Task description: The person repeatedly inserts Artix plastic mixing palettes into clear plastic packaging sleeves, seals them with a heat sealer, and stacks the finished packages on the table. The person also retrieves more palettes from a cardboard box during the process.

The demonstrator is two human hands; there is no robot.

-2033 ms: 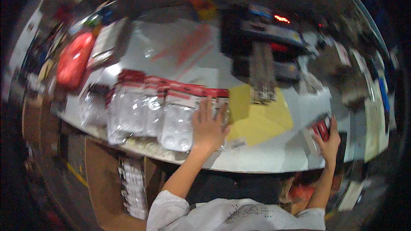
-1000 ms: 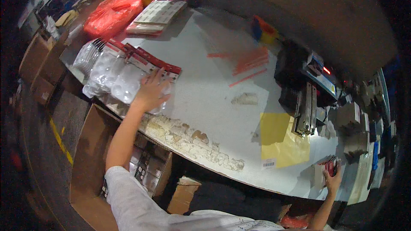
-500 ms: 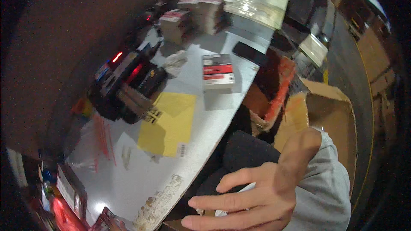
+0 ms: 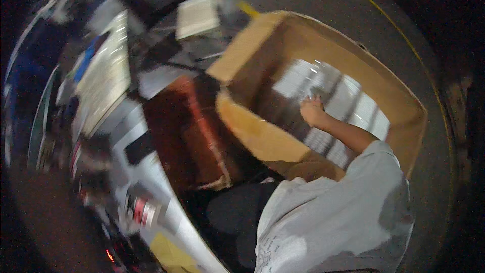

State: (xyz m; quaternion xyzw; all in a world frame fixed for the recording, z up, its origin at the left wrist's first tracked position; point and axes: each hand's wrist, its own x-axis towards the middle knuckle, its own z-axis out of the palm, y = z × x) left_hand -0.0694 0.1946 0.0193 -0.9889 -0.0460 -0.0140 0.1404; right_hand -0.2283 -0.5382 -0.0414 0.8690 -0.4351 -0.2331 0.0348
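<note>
My right hand (image 4: 313, 111) reaches down into a large open cardboard box (image 4: 353, 45), its bare forearm coming from a grey sleeve. The fingers are bent and bunched over white packs (image 4: 348, 103) under shiny clear plastic, at or just above them. Blur hides whether the fingers grip anything. The packs lie in rows at the bottom of the box. My left hand is out of view.
A brown box with a reddish edge (image 4: 194, 121) stands between the big box and the white table (image 4: 177, 207). On the table are a small red, white and grey box (image 4: 143, 211), a dark phone (image 4: 139, 148) and a yellow sheet (image 4: 169, 253).
The view has swung right, from the table to the large box. My right hand, spread beside the table edge before, is now inside that box with its fingers bent.
</note>
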